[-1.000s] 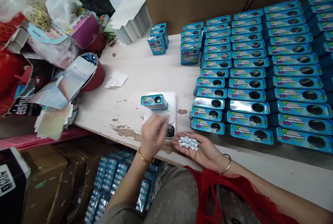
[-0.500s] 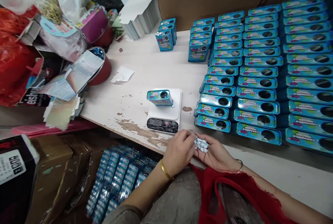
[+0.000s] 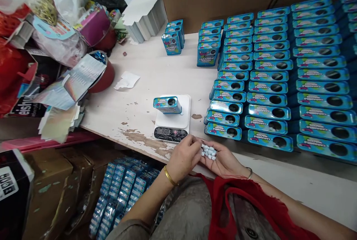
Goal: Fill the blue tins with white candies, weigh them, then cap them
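Note:
My right hand [image 3: 227, 160], with a silver bangle, is cupped palm up around a small heap of white and pale blue candies [image 3: 209, 152]. My left hand [image 3: 184, 156], wearing a gold bangle, touches the heap's left side. Its fingers are pinched together, and what lies between them is hidden. Just beyond both hands a white digital scale [image 3: 174, 122] rests on the table. A blue rectangular tin [image 3: 167, 105] with a round dark opening in its top stands upright on the scale. A digital reading glows on the scale's black panel.
Rows of similar blue tins [image 3: 269, 111] cover the right side of the table [image 3: 134, 106]. Smaller groups of tins [image 3: 172, 43] stand at the back. Torn paper [image 3: 127, 80], a red bucket [image 3: 104, 76] and bags are left. Packed blue tins [image 3: 119, 191] sit below the table edge.
The view has shifted slightly, so most things appear further left. My hands keep nearly the same pose over the candies. The scale's reading appears to have changed slightly.

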`<act>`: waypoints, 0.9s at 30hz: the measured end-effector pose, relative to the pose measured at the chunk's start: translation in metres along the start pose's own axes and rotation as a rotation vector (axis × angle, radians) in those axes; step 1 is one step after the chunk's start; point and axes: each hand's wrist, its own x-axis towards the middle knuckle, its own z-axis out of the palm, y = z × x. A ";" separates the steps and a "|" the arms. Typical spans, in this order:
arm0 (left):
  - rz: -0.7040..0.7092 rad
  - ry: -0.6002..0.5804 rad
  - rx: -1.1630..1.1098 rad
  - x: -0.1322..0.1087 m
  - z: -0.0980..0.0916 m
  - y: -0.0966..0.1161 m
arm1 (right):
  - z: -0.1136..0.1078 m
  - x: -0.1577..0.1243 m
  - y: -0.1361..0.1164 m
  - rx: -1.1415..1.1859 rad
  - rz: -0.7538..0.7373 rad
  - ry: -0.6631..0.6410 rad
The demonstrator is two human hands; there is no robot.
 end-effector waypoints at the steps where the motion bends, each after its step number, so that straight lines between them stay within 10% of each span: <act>1: 0.007 0.016 -0.013 0.001 -0.001 -0.001 | 0.002 0.001 0.000 0.007 -0.005 -0.017; 9: -0.009 0.272 -0.234 0.022 -0.044 -0.005 | 0.019 0.001 -0.003 0.005 -0.075 -0.008; 16: 0.020 0.537 0.049 0.065 -0.099 -0.030 | 0.016 -0.003 -0.002 -0.035 -0.031 -0.030; 27: -0.069 0.682 0.068 0.036 -0.106 -0.028 | 0.008 -0.006 -0.008 -0.037 0.018 0.023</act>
